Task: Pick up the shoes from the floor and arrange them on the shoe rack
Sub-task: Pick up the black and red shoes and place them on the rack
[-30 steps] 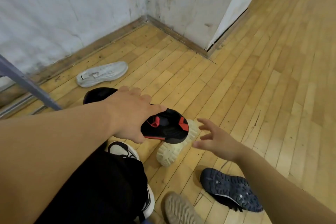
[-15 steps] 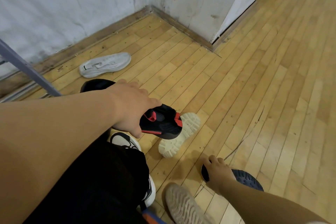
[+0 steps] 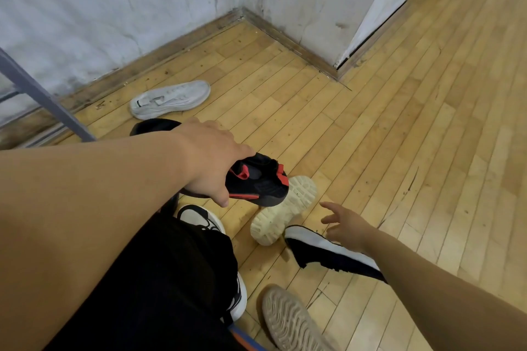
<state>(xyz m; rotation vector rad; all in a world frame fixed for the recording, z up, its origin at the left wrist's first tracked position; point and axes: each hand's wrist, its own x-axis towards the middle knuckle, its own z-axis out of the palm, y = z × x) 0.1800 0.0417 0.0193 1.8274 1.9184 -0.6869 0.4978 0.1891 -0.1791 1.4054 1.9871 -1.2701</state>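
The left hand (image 3: 211,159) grips a black shoe (image 3: 256,182) with red accents; the right hand (image 3: 346,224) hovers, fingers (image 3: 328,208) spread open.

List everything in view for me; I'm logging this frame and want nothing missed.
black and red shoe: 1, held off the floor in the left hand
white sneaker: 1, on its side near the wall
cream-soled shoe: 1, sole up, centre floor
black shoe with white sole: 1, on its side, under the right hand
tan-soled shoe: 1, sole up, bottom edge
rack leg: 1, grey metal, far left
floor: wood planks
wall: white, stained
worn shoe: 1, white and black, on the person's foot
left hand: closed on the shoe
right hand: fingers spread, empty
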